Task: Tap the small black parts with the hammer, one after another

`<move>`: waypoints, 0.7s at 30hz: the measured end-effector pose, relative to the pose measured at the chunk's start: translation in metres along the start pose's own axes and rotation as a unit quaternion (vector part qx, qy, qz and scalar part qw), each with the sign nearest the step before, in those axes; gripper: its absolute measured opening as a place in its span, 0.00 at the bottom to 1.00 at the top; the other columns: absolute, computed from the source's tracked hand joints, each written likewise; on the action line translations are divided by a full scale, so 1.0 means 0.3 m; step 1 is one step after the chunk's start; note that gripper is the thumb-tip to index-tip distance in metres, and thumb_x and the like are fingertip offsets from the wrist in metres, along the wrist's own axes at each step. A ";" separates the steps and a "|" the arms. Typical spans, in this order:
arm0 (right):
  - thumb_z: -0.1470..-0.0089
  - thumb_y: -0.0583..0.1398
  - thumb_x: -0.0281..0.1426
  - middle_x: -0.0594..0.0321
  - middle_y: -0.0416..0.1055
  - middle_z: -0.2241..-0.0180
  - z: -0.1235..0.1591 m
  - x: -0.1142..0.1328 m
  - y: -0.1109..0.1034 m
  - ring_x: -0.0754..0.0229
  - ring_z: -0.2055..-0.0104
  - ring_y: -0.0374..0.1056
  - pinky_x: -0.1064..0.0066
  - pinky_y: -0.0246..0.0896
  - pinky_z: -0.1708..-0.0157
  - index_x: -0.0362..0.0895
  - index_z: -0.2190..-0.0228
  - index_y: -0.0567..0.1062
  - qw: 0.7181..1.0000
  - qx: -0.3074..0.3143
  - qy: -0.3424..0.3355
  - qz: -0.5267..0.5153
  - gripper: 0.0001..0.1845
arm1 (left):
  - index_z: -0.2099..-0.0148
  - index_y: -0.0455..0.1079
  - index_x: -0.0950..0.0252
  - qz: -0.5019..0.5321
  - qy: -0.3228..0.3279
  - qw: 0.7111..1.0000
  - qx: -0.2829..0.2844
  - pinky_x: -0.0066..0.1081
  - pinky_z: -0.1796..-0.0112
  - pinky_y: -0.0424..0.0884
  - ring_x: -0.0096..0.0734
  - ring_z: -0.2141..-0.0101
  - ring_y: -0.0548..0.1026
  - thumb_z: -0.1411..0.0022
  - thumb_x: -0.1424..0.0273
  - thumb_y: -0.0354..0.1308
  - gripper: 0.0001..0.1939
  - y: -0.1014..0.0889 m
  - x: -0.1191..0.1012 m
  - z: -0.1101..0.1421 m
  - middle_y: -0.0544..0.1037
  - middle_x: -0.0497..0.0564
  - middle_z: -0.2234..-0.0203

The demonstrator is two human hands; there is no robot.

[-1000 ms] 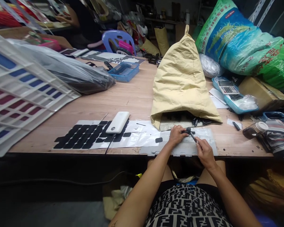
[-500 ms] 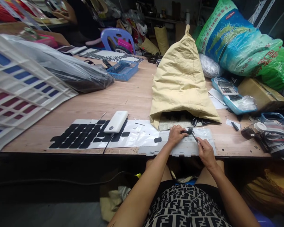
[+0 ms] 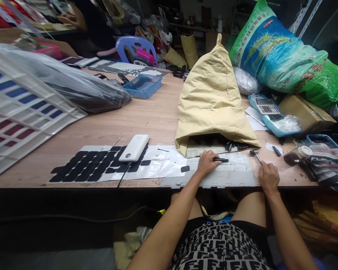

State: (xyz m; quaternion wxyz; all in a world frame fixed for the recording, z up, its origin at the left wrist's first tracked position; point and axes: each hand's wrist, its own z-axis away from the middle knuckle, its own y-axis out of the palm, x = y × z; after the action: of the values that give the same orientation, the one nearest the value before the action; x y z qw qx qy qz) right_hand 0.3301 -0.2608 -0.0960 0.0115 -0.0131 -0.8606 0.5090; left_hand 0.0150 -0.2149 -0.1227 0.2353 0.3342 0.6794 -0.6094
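Note:
My left hand is closed on a small, narrow black piece, which lies low over a translucent plastic mat at the table's front edge. Off to the right, my right hand grips the handle of a small hammer, its head at the mat's right side, apart from the black piece. Just behind my left hand is the open mouth of a cream woven sack. Several similar black pieces show in its opening, though most of its contents are in shadow.
A sheet of black stickers lies left, with a white power bank and its cable on it. Farther back sit a blue basket and a white crate. To the right are a calculator and a carton. Another person sits back left.
My right hand has swung the hammer away to the right from the black piece. My left hand stays nearly in place, still holding the piece. The view has shifted slightly.

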 end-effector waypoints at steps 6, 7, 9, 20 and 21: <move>0.35 0.53 0.30 0.55 0.69 0.64 0.013 -0.009 0.024 0.54 0.63 0.58 0.65 0.46 0.65 0.44 0.51 0.78 0.998 -0.009 0.000 0.063 0.17 | 0.61 0.82 0.58 0.002 0.025 1.000 0.012 0.40 0.51 0.64 0.40 0.56 0.70 0.44 0.66 0.70 0.07 -0.011 -0.004 0.011 0.77 0.50 0.62; 0.35 0.53 0.30 0.55 0.69 0.64 0.014 -0.006 0.023 0.54 0.62 0.58 0.65 0.45 0.65 0.44 0.51 0.78 0.998 -0.007 0.001 0.064 0.17 | 0.62 0.82 0.58 0.003 0.034 0.999 0.018 0.41 0.51 0.64 0.40 0.56 0.70 0.45 0.66 0.71 0.07 -0.015 -0.009 0.024 0.77 0.50 0.61; 0.35 0.54 0.30 0.56 0.69 0.64 0.015 -0.002 0.021 0.54 0.62 0.58 0.65 0.45 0.65 0.44 0.50 0.78 0.998 -0.003 0.003 0.066 0.17 | 0.62 0.82 0.57 0.005 0.061 0.997 0.038 0.41 0.49 0.63 0.41 0.54 0.70 0.45 0.66 0.71 0.07 -0.024 -0.023 0.070 0.77 0.51 0.58; 0.36 0.55 0.31 0.55 0.68 0.63 0.020 0.002 0.023 0.54 0.62 0.57 0.64 0.44 0.66 0.44 0.51 0.77 0.998 0.003 0.014 0.066 0.16 | 0.61 0.80 0.56 -0.108 0.218 0.967 0.078 0.54 0.42 0.61 0.55 0.40 0.65 0.50 0.69 0.74 0.13 -0.002 -0.044 0.433 0.70 0.54 0.37; 0.37 0.55 0.31 0.55 0.68 0.63 0.020 0.002 0.024 0.54 0.62 0.57 0.64 0.44 0.66 0.44 0.51 0.77 0.998 0.000 0.013 0.066 0.16 | 0.60 0.80 0.56 -0.123 0.222 0.965 0.071 0.55 0.42 0.61 0.56 0.40 0.65 0.50 0.70 0.74 0.13 0.006 -0.044 0.442 0.68 0.54 0.36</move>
State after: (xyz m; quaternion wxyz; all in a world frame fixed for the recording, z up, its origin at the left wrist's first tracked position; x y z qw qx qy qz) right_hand 0.3293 -0.2627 -0.1052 -0.0107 -0.0769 -0.8576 0.5085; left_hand 0.0134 -0.3476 -0.1337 -0.0224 0.3902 0.7057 -0.5910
